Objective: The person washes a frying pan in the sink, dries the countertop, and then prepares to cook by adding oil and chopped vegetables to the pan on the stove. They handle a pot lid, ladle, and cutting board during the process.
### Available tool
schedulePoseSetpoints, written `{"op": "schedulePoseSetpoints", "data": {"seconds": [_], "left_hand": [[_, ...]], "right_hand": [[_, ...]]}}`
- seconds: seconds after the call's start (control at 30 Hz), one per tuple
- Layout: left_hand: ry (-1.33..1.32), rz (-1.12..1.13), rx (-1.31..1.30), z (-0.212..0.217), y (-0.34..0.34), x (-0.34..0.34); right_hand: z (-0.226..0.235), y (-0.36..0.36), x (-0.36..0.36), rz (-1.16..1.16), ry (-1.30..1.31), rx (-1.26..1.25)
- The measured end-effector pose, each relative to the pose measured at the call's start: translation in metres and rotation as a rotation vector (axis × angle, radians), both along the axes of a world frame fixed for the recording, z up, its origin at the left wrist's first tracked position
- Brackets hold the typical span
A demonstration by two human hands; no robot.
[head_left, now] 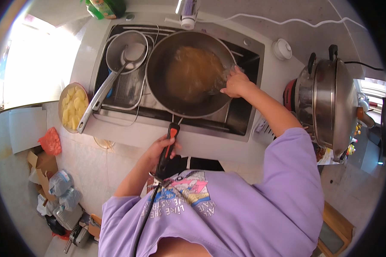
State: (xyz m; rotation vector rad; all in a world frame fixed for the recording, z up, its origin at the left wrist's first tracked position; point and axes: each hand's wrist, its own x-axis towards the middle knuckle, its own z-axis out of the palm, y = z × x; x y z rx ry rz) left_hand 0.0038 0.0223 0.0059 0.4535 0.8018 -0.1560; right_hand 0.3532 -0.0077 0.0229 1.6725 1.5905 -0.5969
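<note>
A large dark wok (161, 92) rests over the sink, with brownish, rippling water (193, 70) inside. My left hand (162, 150) is wrapped round its black and red handle (172, 132), close to my body. At the wok's right inner side, my right hand (236, 83) reaches in with its fingers bent. Something pale and see-through, perhaps a scrubber or splashing water, shows at those fingertips; blur hides what it is. Directly above the wok's far rim hangs a white tap head (188, 21). To the left, a steel saucepan (116, 51) holds a ladle (126, 62).
A plate of cut potato pieces (75, 107) sits on the counter's left edge. The sink's steel rim (240, 135) surrounds the wok. At right stand a white lidded cup (282, 49) and a big steel steamer pot (326, 103). Green bottles (107, 7) are at back left.
</note>
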Motion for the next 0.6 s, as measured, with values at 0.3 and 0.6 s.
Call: {"op": "schedulePoseSetpoints", "data": {"seconds": [0.3, 0.6], "left_hand": [[0.01, -0.056, 0.018, 0.007, -0.001, 0.006], [-0.023, -0.062, -0.025, 0.011, 0.009, 0.003]], "right_hand": [[-0.012, -0.049, -0.114, -0.373, 1.018, 0.704], [-0.019, -0.075, -0.006, 0.026, 0.455, 0.882]]}}
